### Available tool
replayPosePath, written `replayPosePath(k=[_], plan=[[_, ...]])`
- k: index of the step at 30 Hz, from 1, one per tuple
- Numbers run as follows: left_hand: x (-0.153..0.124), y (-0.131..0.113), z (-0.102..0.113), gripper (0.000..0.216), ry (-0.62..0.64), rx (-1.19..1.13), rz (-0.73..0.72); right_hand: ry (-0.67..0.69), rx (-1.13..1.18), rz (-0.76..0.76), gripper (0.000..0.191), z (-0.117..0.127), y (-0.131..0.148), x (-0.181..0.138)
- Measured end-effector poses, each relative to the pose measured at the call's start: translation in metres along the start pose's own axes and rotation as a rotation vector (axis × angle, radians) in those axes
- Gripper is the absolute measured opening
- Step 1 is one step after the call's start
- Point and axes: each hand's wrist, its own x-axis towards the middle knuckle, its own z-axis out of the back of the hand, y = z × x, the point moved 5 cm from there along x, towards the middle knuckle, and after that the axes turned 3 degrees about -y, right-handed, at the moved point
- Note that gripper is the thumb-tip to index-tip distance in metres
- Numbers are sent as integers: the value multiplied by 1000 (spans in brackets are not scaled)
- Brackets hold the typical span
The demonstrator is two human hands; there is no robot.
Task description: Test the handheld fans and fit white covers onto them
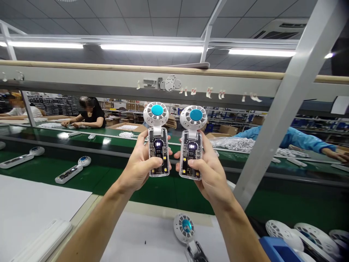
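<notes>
My left hand (141, 160) grips a small handheld fan (159, 145) upright, with a white round head, a blue centre and a clear body showing a circuit board. A matching handheld fan (191, 149) stands upright in my right hand (211, 167). Each thumb lies on the front of its fan's body, and a small display glows on both. The two fans are side by side, apart, above the green belt. Below them, a third fan (184, 229) lies on the white sheet (131, 236), its lower end cut off by the frame edge.
Several fans, one of them a fan (69, 174) at left, lie on the green conveyor belt (109, 182). A slanted metal post (283, 102) rises at right, above a blue bin (278, 249) and more fan heads (313, 236). Co-workers sit across the belt; one blue sleeve (308, 140) reaches right.
</notes>
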Motion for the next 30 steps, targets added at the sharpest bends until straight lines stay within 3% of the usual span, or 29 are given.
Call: replayPosePath(k=[11, 27, 30], plan=[[2, 8, -3, 70, -59, -45, 38, -56, 43, -16, 78, -4, 3, -3], [0, 7, -6, 65, -28, -102, 57, -17, -5, 63, 81, 2, -4, 3], [0, 8, -6, 66, -35, -85, 43, -118, 43, 68, 80, 7, -2, 2]])
